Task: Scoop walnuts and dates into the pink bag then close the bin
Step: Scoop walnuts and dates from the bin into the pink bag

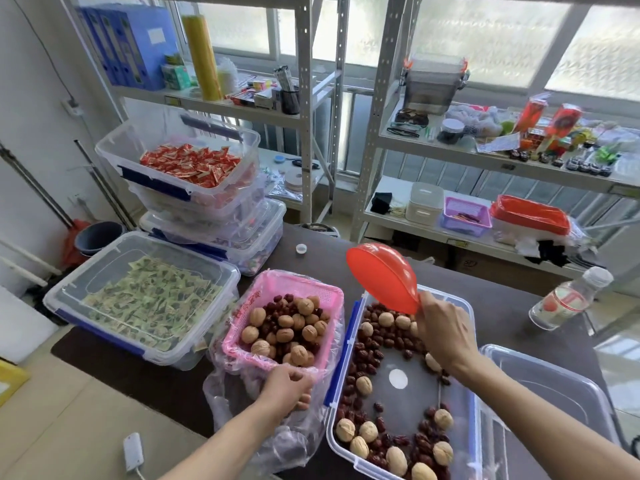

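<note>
Two bare forearms are seen entering from the bottom edge, with no sleeve, watch or ring visible on either. The left hand (285,384) and the right hand (445,332) are uncovered, without gloves. The fingernails are kept short and unpainted.

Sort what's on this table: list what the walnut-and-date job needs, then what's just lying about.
In use: red scoop in right hand; pink bag over basket, held by left hand; walnut-and-date bin; its lid.

Lying about: green-packet bin; red-candy bin; water bottle; bottle cap.
</note>
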Action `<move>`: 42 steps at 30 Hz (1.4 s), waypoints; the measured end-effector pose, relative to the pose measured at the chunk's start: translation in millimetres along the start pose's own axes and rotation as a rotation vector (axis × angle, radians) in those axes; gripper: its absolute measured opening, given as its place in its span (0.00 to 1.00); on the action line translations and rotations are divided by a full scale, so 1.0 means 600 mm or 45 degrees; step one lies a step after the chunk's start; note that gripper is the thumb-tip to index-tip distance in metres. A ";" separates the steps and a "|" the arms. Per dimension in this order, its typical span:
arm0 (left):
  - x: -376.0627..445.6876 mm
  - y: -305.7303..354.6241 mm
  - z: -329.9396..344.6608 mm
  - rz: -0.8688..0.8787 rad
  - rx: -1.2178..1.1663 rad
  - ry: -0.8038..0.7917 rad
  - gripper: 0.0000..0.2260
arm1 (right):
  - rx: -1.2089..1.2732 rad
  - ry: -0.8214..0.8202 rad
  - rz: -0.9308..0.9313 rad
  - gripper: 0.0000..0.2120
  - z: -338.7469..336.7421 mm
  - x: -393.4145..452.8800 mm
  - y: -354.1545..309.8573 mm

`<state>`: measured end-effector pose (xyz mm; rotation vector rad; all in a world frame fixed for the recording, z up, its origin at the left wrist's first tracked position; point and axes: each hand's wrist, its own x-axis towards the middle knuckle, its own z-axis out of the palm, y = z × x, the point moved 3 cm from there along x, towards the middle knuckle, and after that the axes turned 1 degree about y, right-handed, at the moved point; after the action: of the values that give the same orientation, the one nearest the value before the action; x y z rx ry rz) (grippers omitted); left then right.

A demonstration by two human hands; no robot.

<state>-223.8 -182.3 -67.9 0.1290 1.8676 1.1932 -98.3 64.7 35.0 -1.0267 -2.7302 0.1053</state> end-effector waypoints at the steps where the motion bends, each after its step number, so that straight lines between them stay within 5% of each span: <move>1: -0.002 -0.001 0.007 0.022 0.043 -0.016 0.11 | -0.031 0.005 0.021 0.02 -0.004 -0.010 0.017; 6: -0.015 -0.009 0.037 0.065 0.109 -0.139 0.07 | -0.264 -0.088 0.090 0.03 -0.010 -0.050 0.082; 14: -0.023 -0.013 0.059 0.147 0.277 -0.069 0.05 | -0.626 -0.214 0.088 0.10 0.036 -0.053 0.110; 22: -0.024 -0.015 0.059 0.149 0.306 -0.054 0.04 | -0.608 -0.469 0.216 0.24 0.080 -0.049 0.076; 32: -0.017 -0.021 0.055 0.167 0.306 -0.078 0.04 | -0.157 -0.504 0.232 0.12 0.094 -0.036 0.052; 42: -0.013 -0.020 0.055 0.148 0.281 -0.110 0.03 | -0.019 -0.653 0.218 0.14 0.108 -0.069 0.040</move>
<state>-190.9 -170.0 -76.6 0.4093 1.9319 1.0382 -67.8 56.1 -38.8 -1.4015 -3.0792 0.4320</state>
